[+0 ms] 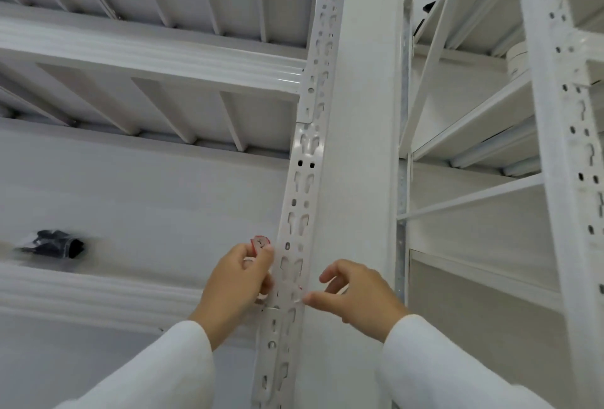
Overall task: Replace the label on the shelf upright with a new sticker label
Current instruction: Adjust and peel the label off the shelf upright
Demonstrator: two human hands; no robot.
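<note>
A white perforated shelf upright [302,179] runs from the bottom centre up to the top of the head view. My left hand [233,281] presses against its left edge and grips a small red-and-white sticker label [260,242] that sticks up above the fingers. My right hand [356,294] is at the upright's right edge, thumb and forefinger pinched at a thin white strip [299,299] lying across the metal. A trace of red shows beside that strip. White sleeves cover both forearms.
White shelf beams [147,58] and ribbed decks hang overhead at the left. A dark wrapped bundle [54,246] lies on the left shelf. A second white rack [555,147] stands to the right, past a white column [362,147].
</note>
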